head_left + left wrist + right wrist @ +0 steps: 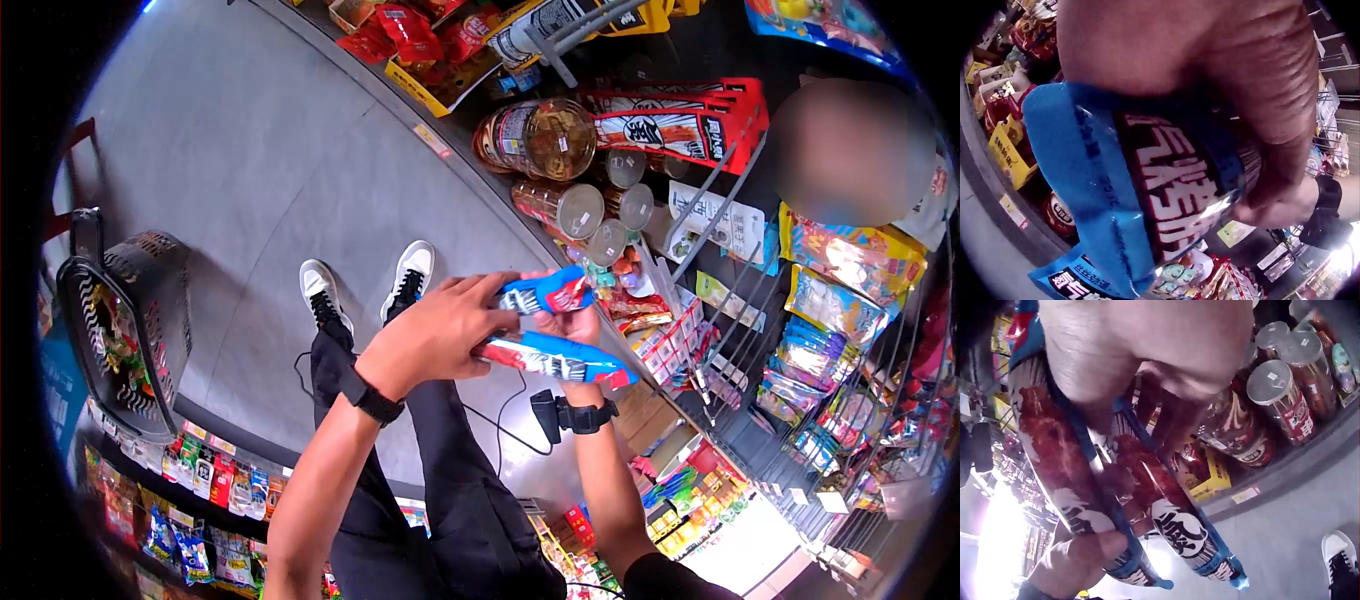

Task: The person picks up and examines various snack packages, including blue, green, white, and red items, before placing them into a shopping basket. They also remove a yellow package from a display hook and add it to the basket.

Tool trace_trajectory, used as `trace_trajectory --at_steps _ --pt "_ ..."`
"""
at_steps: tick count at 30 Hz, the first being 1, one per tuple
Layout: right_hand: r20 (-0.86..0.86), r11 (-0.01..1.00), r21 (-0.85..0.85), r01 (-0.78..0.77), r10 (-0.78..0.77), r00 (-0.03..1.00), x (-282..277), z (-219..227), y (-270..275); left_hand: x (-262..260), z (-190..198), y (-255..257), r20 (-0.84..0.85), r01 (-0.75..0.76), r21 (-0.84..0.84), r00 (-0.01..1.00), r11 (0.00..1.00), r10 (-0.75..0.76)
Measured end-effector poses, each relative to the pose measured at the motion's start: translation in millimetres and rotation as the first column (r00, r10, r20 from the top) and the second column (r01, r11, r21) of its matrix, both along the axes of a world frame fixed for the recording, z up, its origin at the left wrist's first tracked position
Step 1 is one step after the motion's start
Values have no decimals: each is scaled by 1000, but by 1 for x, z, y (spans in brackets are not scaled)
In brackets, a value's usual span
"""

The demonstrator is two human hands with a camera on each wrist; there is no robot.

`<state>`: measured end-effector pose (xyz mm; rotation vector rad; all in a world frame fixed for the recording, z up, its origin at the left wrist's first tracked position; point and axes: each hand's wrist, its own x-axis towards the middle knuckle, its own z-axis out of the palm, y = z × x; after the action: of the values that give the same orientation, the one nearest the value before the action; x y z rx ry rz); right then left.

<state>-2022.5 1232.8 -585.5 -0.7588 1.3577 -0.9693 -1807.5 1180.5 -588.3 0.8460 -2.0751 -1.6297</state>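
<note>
Left hand [440, 328] and right hand [578, 322] together grasp two blue packets [560, 357], held between them.

Two blue packets [562, 354] are partly hiding the right hand [577, 325]; a blur is covering a round shape [850, 150] beside hanging bags [850, 250]; the bottom edge is cutting off a black sleeve [668, 580].
</note>
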Motion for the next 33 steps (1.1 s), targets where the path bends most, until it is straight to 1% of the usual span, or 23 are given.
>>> trace_trajectory --at_steps 1,5,10,11,13,16,20,22,23,26,27,30,32,33 --pt "1 998 -43 42 -42 999 -2 0 -4 -6 0 -6 -15 -10 -8 1000 1000 10" --pt "-78 984 -147 104 -116 990 -14 7 -25 -27 2 -24 -78 -49 -24 996 999 47" --pt "-4 982 -147 118 -120 993 -22 14 -36 -41 0 -38 -203 -117 -13 973 993 112" --pt "-4 983 -141 115 -116 993 -23 15 -36 -42 1 -40 -195 -94 29 976 995 98" --pt "-10 987 -131 95 -97 995 -27 15 -38 -46 -1 -43 -213 -116 15 970 993 117" --pt "-75 988 -122 98 -108 991 -24 18 -39 -50 -3 -48 -240 -128 10 962 992 127" --pt "-39 982 -112 150 -155 987 -25 23 -43 -51 -4 -56 -263 -128 -27 958 991 116" --pt "19 975 -187 123 -121 992 -20 24 -55 -51 -7 -58 -261 -120 -22 959 992 111" --pt "43 975 -144 171 -166 985 -19 26 -57 -51 -8 -60 -258 -111 -18 961 994 103" --pt "-72 969 -223 109 -128 989 -20 23 -57 -52 -10 -64 -274 -99 -40 958 994 84" --pt "-65 976 -174 134 -147 987 -17 26 -56 -52 -11 -63 -285 -97 -57 955 994 77" --pt "-174 990 -125 66 -88 981 -25 33 -51 -54 -7 -59 -298 -97 -48 951 994 78" --pt "-1 963 -116 242 -244 970 -24 33 -45 -57 -5 -58 -304 -96 -47 950 994 77" --pt "-41 973 -111 204 -210 977 -25 37 -51 -59 -7 -59 -308 -99 -57 948 993 77"
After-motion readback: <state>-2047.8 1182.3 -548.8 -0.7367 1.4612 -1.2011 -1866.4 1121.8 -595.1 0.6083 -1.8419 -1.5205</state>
